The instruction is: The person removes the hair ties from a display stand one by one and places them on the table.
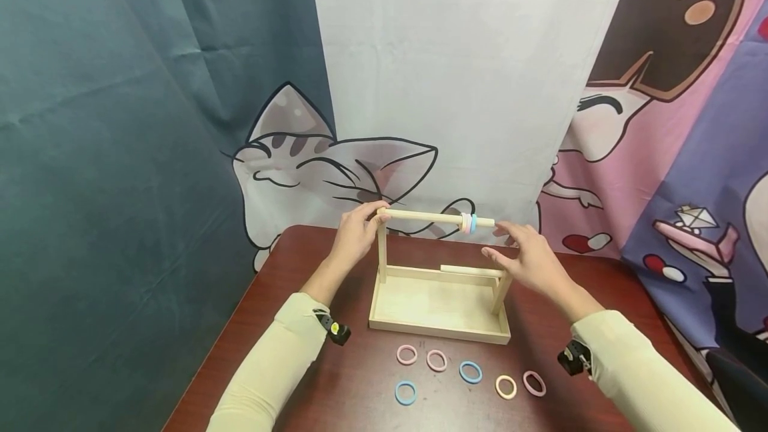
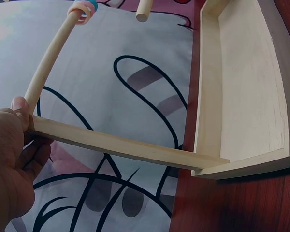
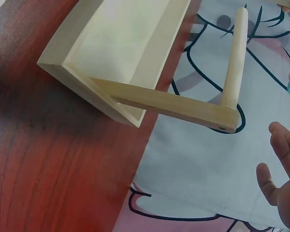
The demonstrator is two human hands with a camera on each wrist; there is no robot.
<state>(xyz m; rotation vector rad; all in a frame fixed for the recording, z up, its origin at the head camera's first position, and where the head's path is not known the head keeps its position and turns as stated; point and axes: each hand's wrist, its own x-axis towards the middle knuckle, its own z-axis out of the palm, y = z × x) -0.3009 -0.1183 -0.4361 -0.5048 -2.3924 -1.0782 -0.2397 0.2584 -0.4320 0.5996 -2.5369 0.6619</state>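
Note:
My left hand [image 1: 358, 229] grips the top left corner of a wooden stand [image 1: 382, 252], where the tall post meets the upper rod [image 1: 420, 216]. In the left wrist view the thumb lies against the rod [image 2: 50, 60], with fingers curled below the corner. Pale pink and light blue rings [image 1: 473, 223] hang together near the rod's free right end. Close to that end is my right hand [image 1: 528, 255], its thumb and fingers spread and holding nothing. Below it, a shorter post [image 3: 169, 104] carries a lower rod [image 3: 236, 53] that points left.
The stand's shallow tray base [image 1: 432, 299] sits on the dark red table [image 1: 336, 365]. In front of it lie loose rings: pink [image 1: 399, 361], blue [image 1: 463, 377], yellow [image 1: 497, 392] and others. A cartoon-printed curtain [image 1: 468, 72] hangs behind the table.

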